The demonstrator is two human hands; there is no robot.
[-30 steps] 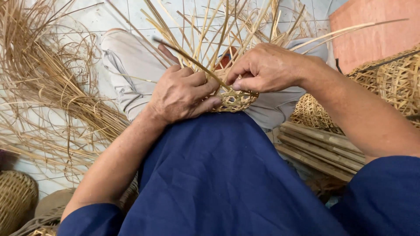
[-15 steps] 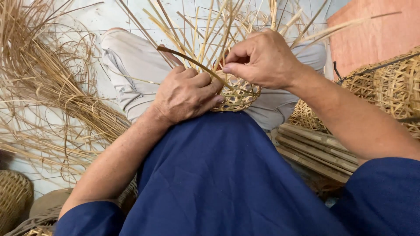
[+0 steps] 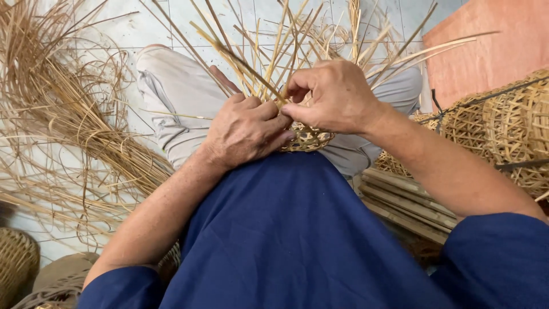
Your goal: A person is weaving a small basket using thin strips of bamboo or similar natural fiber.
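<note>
Straw-coloured cane strips (image 3: 74, 131) piled far left on floor. Left hand (image 3: 246, 131) clamped on small half-woven basket (image 3: 309, 139) in lap, middle. Right hand (image 3: 334, 97) pinching one thin strip (image 3: 243, 63) above it. Finished woven baskets (image 3: 503, 126) right.

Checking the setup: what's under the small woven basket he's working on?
The half-woven basket rests on the lap, over the blue shirt and grey trousers. Both hands cover its top.

Head view, steeply down, close.
</note>
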